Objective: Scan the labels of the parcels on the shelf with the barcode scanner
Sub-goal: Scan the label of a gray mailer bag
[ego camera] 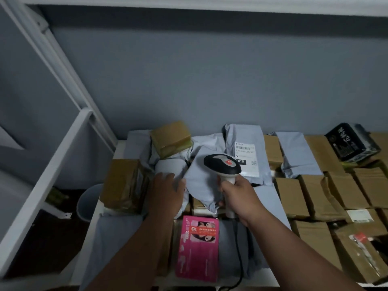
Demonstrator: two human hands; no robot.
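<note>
My right hand (237,192) grips the white handle of the barcode scanner (222,164), whose black head points away over the parcels. Its cable runs down past my wrist. My left hand (165,194) lies flat, fingers spread, on a grey poly-bag parcel (199,177) in the middle of the shelf. Behind the scanner lies another grey bag with a white barcode label (246,158) marked 010. A pink box (197,248) sits close to me between my forearms.
Brown cardboard boxes (294,198) fill the right side of the shelf, with a black box (352,141) at the far right. Two taped boxes (126,185) stand at the left. White shelf posts (63,66) rise on the left; a bucket (88,202) stands on the floor.
</note>
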